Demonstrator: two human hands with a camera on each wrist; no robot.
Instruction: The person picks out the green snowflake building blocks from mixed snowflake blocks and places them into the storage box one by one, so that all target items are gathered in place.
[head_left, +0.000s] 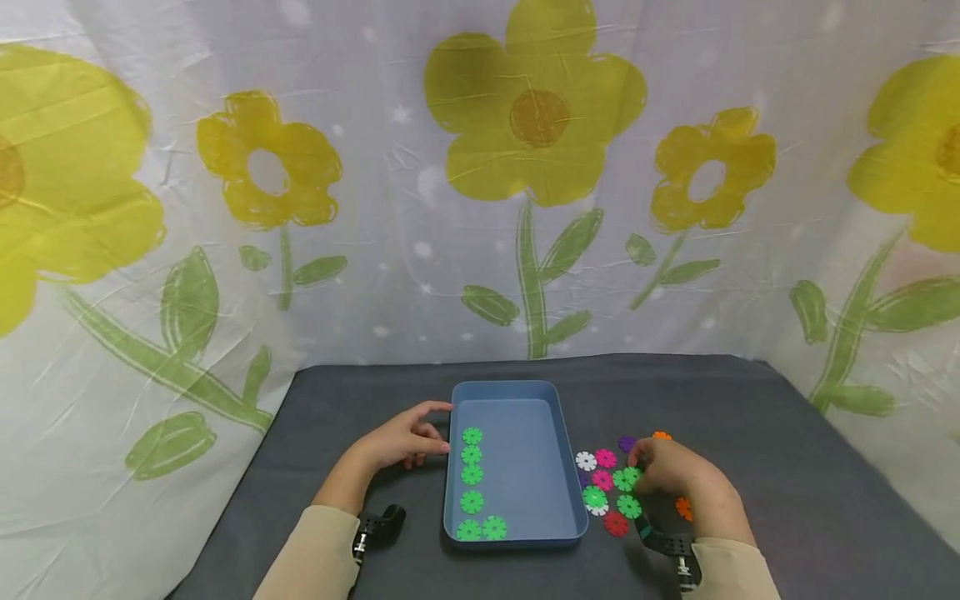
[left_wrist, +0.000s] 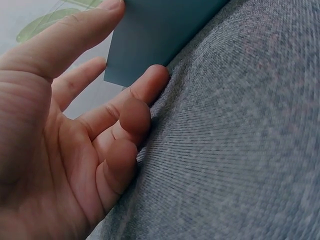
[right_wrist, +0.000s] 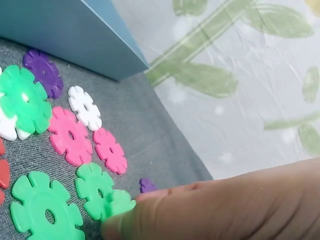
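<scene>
Right of the tray (head_left: 525, 467), its long axis pointing away, our right hand (head_left: 675, 475) pinches a green disc (right_wrist: 121, 202); our left hand (head_left: 397, 442), thumb and forefinger spread, touches the tray's left side.

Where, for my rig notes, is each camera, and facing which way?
Head: on the head, facing forward-down at the tray; left fingers and right fingers show.
Left wrist: worn there, facing left fingers beside the tray.
Right wrist: worn there, facing right fingers pinching a green disc.
Head and right wrist both show pink discs.
</scene>
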